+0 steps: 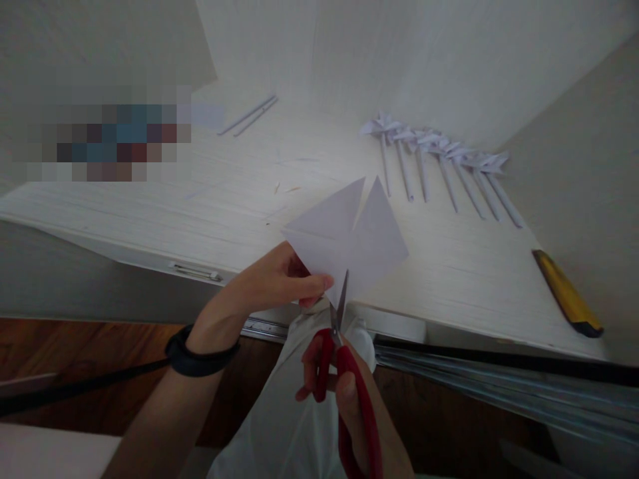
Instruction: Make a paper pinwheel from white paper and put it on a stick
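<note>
White desk (pixel 479 279) against pale walls fills most of the frame, with a pixelated patch covering the upper left. Below that patch, a metal drawer handle (pixel 197 271) sits on the desk front. Two thin paper sticks (pixel 247 116) lie side by side, left of top centre. Your left hand (pixel 279 279), wearing a dark wristband (pixel 202 352), reaches to the centre, thumb and fingers pinched together on the edge of a white paper square (pixel 369 246). That square lies mid-frame, its top corner slit open. Red-handled scissors (pixel 350 362), blades spread at its lower corner, are gripped in your right hand (pixel 353 402), bottom centre. White paper pinwheels (pixel 439 143) line the upper right; a yellow-and-black tool (pixel 566 293) lies at the far right.
</note>
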Tool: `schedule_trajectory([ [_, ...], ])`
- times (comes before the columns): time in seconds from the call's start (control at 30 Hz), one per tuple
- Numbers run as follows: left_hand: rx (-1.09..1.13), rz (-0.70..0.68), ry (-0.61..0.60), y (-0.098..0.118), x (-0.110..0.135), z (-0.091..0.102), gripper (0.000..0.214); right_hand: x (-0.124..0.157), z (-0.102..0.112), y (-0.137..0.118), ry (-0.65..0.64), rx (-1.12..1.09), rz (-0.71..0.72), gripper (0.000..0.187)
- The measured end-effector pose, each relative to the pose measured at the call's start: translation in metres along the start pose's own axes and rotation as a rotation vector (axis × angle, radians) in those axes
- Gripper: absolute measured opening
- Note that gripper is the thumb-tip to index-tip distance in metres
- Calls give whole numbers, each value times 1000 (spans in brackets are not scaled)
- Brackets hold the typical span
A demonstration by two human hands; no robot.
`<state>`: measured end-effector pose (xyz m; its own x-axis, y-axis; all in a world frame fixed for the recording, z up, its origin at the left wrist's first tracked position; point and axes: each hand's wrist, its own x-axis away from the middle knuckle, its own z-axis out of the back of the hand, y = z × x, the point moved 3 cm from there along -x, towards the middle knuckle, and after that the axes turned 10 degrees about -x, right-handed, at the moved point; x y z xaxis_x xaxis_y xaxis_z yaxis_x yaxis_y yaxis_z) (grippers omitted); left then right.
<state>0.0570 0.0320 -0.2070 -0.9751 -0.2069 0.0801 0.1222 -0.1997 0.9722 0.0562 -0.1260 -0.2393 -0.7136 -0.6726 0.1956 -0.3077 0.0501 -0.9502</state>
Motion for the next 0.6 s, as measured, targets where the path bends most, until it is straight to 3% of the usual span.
schedule_trajectory([
  [0.4,79,-35,-3,2,1,-1,17,-4,1,3,-83,-33,-72,66],
  [0.6,7,-12,5,-2,0,1,21,-1,7,-5,-172,14,-73,44],
])
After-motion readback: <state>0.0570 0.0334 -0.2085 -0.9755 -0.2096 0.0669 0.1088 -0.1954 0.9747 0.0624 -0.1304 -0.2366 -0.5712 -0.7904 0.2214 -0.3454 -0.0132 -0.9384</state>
